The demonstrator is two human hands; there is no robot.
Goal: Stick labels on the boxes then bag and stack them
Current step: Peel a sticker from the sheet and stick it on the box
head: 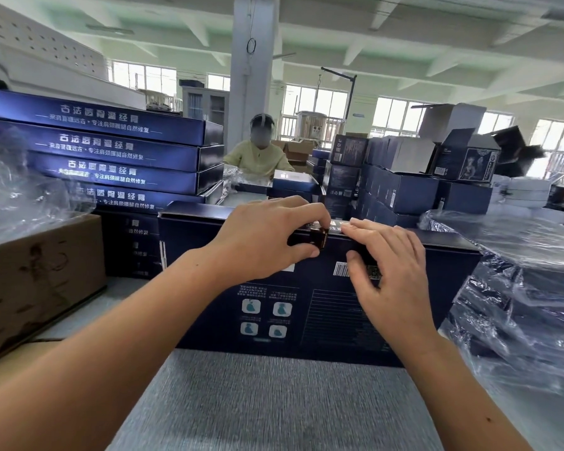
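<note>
You're mid-labelling: left hand (267, 236) pinches a small dark glossy label (318, 239) at the navy cardboard box (192, 288)'s top edge on the grey table (274, 402), right hand (388, 271) flat on the box. Bagging and stacking not done yet.

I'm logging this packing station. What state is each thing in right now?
box: closed, standing on its edge on the table, not bagged.
label: on the box's top edge, pinched by the left hand.
left hand: pinches the label.
right hand: fingers straight, pressing on the box.
stack of boxes: closed, lying flat, left of the box.
bagged boxes: wrapped in clear plastic, piled at right.
</note>
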